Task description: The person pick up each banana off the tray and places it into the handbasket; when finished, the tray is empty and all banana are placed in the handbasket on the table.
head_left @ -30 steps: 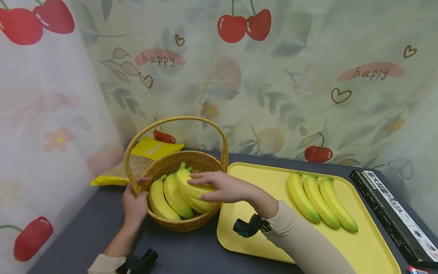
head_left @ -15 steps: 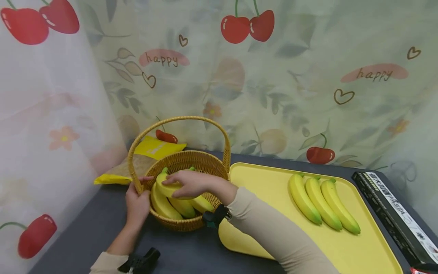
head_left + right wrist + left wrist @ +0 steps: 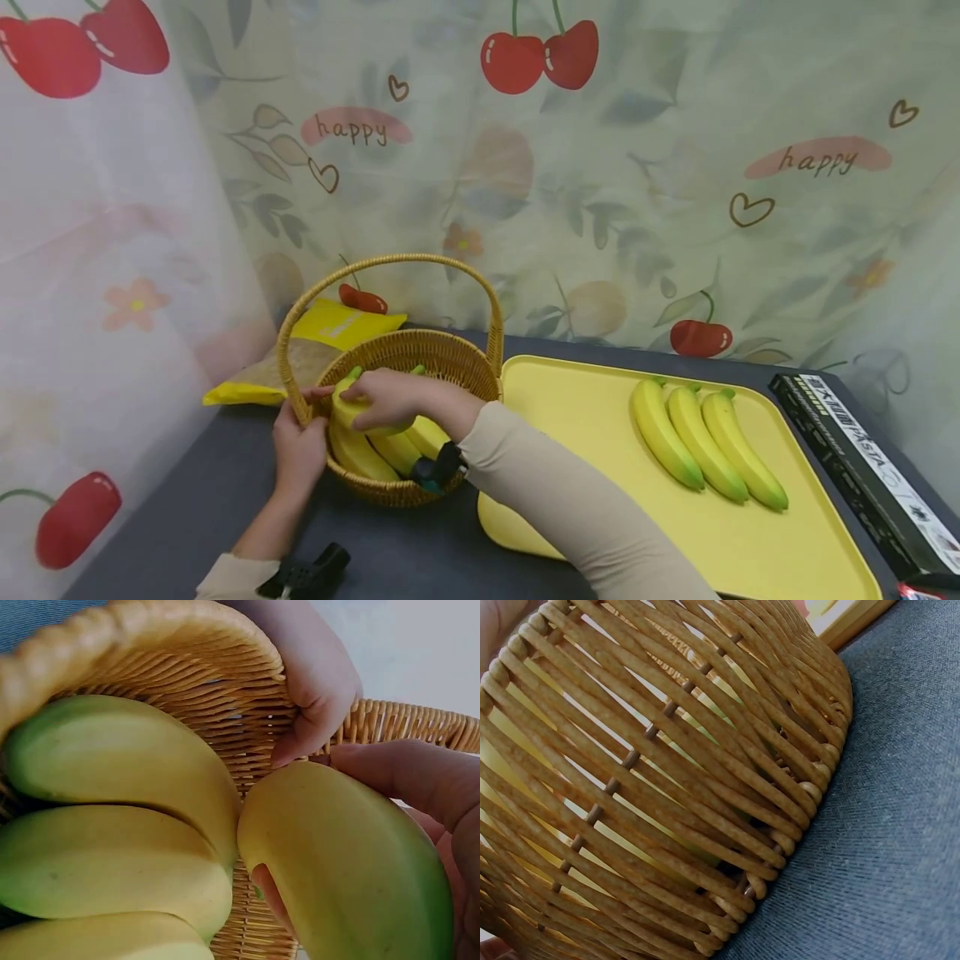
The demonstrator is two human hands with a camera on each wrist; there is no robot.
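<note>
A wicker basket [image 3: 453,357] with a tall hoop handle stands on the dark tabletop. My left hand [image 3: 297,450] grips its left rim at the foot of the handle, thumb inside in the right wrist view. Inside the basket my right hand [image 3: 393,400] holds a banana [image 3: 352,862], thumb on one side and fingers on the other. That banana is at the left, above the other bananas [image 3: 112,855], which lie side by side with green tips. My right hand partly covers them in the head view. The left wrist view is filled by the woven wall [image 3: 667,772].
Right of the basket lies a yellow tray [image 3: 555,425] bearing three bananas [image 3: 705,442] at its right side. A long black box [image 3: 862,467] marked PASTA borders the tray. Behind the basket rests a yellow and brown bag [image 3: 300,358], against a printed curtain [image 3: 637,208].
My right hand has carried its banana from the right part of the basket to the left and slightly down. My left hand keeps its grip on the rim.
</note>
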